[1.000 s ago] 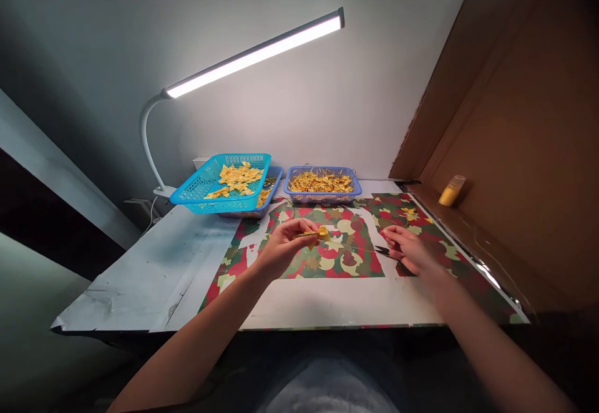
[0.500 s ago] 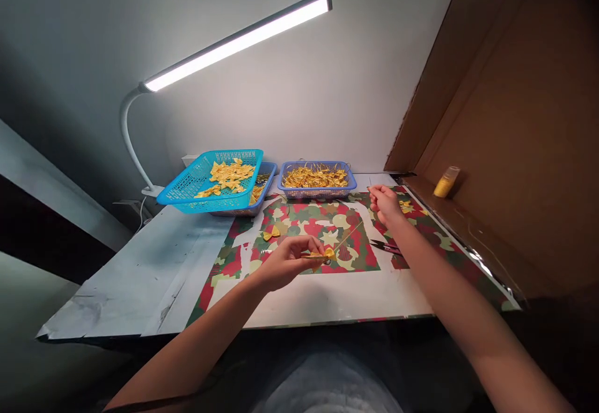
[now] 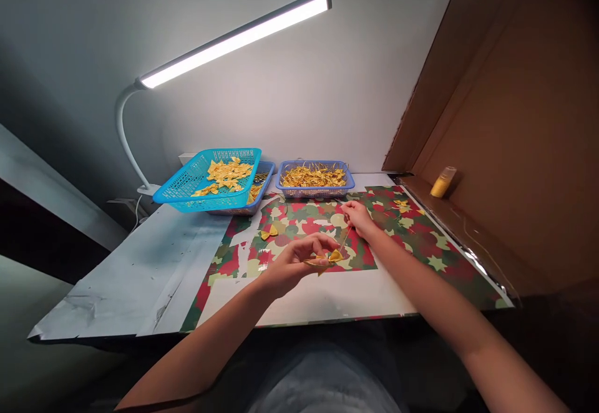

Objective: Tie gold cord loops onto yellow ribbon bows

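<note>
My left hand (image 3: 299, 258) pinches a small gold bow (image 3: 330, 256) above the patterned paper (image 3: 421, 238) on the table. A thin gold wire (image 3: 345, 239) runs from the bow up to my right hand (image 3: 358, 216), whose fingers are closed on its far end. A second gold bow (image 3: 269, 233) lies on the paper to the left of my hands.
A turquoise basket (image 3: 187, 191) of gold bows rests partly on a blue basket (image 3: 267, 179); a purple basket (image 3: 285, 182) of gold wire pieces stands beside them. A desk lamp (image 3: 224, 42) arches over. A cardboard wall (image 3: 505, 120) with a small yellow bottle (image 3: 442, 182) closes the right side.
My right hand left the scissors, swung up to the far right pulling the wire taut, and has come back in close to the bow. My left hand lowered slightly toward me.
</note>
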`<move>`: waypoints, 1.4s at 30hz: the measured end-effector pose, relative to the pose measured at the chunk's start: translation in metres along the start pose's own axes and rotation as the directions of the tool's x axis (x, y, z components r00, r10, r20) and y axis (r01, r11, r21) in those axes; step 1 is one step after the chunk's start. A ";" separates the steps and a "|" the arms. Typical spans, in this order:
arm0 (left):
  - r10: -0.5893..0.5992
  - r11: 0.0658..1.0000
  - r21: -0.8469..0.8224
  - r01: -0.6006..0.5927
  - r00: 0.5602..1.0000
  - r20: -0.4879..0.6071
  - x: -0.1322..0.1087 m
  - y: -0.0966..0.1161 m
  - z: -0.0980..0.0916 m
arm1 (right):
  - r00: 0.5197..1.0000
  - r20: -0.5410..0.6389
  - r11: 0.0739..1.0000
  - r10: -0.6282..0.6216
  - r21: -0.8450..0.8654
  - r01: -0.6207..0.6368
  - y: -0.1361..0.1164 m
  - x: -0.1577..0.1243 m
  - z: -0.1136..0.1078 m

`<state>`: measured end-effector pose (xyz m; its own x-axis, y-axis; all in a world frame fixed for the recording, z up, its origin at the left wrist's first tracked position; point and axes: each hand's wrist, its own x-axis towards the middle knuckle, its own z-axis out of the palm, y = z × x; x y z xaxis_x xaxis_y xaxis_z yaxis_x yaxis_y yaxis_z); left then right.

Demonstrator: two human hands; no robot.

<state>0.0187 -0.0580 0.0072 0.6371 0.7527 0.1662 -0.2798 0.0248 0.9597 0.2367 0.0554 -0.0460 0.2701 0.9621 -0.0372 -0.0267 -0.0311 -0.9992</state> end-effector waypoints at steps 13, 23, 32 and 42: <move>-0.271 0.945 -0.137 0.295 0.947 0.174 -0.003 -0.009 0.016 | 0.994 -0.045 0.988 -0.099 0.119 0.103 -0.030 0.020 0.031; -0.246 0.896 -0.387 0.220 0.969 -0.018 0.000 -0.010 0.014 | 0.995 0.062 0.985 -0.084 0.157 0.073 -0.036 -0.011 0.017; -0.292 0.919 -0.347 0.189 0.916 -0.275 0.000 -0.012 0.006 | 0.958 0.155 0.959 -0.240 0.191 0.209 -0.052 -0.103 -0.010; -0.195 0.959 -0.265 0.102 0.914 -0.355 -0.008 0.000 0.011 | 0.828 0.241 0.797 -0.507 -0.234 0.556 -0.040 -0.171 0.005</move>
<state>0.0216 -0.0715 0.0084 0.3817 0.9170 -0.1160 -0.3939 0.2750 0.8771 0.1867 -0.1062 0.0002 0.0056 0.8773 0.4799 0.3545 0.4470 -0.8213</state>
